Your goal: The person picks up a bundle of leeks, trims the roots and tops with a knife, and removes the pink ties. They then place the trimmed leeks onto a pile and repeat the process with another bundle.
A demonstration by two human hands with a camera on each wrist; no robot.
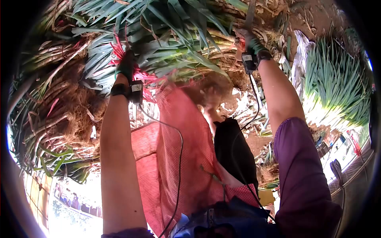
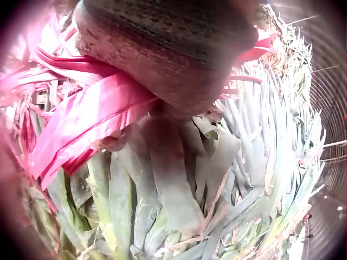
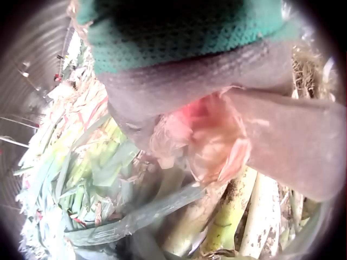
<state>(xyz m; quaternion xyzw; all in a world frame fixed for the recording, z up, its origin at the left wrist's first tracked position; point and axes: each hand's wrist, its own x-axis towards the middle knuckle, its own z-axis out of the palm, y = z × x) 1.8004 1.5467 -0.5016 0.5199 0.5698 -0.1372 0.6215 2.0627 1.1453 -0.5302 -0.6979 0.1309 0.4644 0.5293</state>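
Note:
Heaped leeks lie in front of me, green leaves toward the middle and pale stems to the right. My gloved left hand grips red plastic strips over the leaves. In the left wrist view, a broad pink strip runs under the glove. My right hand, in a green-cuffed dark glove, holds a knife with a long blade pointing away from me. In the right wrist view, crumpled reddish plastic shows below the curled fingers, over pale leek stems.
A red mesh sack covers my lap, beside a black-clothed leg. More leeks with tangled roots are piled at the left. A leek bundle stands at the right near silvery sheeting. Camera cables hang from both wrists.

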